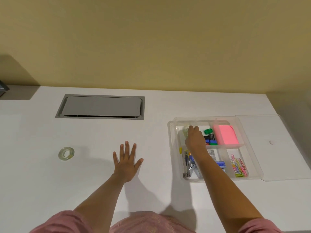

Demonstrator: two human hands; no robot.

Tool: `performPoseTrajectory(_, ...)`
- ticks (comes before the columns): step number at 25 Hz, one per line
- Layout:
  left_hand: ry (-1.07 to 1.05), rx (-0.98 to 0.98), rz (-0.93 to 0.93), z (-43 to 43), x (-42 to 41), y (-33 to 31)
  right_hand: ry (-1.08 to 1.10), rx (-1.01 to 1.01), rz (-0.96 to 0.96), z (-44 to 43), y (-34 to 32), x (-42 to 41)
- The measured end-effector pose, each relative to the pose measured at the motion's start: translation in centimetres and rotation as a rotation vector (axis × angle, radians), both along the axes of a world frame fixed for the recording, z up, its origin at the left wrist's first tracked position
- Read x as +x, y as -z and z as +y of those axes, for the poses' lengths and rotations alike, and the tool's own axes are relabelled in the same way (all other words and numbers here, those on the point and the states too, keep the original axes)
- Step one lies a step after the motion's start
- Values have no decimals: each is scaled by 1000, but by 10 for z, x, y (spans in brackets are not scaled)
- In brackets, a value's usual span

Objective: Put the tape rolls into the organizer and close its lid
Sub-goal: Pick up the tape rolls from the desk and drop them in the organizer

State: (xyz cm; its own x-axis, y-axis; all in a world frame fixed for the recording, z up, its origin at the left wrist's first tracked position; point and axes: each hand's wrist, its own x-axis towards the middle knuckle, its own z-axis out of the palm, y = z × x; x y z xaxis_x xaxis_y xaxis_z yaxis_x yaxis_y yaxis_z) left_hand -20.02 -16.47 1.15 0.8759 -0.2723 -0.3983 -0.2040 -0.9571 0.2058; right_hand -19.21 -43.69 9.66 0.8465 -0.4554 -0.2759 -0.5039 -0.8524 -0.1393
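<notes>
The right hand [195, 137] hides most of a clear tape roll [185, 129] inside the organizer [173, 148].

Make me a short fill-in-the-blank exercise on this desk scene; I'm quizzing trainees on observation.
1. The left hand lies flat on the ____.
2. The right hand reaches into the clear ____.
3. One tape roll lies on the desk, to the ____ of the left hand.
4. The lid lies beside the organizer, so the organizer is ____.

Missing words: desk; organizer; left; open
</notes>
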Motion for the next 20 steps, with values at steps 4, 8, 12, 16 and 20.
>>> performPoseTrajectory(4,3,-8,-7,-1,0,2,-26,-1,24,-3,5,-1)
performPoseTrajectory(8,1,-28,-6,0,0,3,-22,-9,11,-3,6,-4)
performPoseTrajectory(12,11,-66,-3,2,2,1,125,92,-223,-4,-4,-5)
performPoseTrajectory(16,38,-83,-23,16,-4,-2,174,168,-426,12,-16,-5)
performPoseTrajectory(20,45,-87,-45,39,-14,-7,41,159,-414,58,-18,-2)
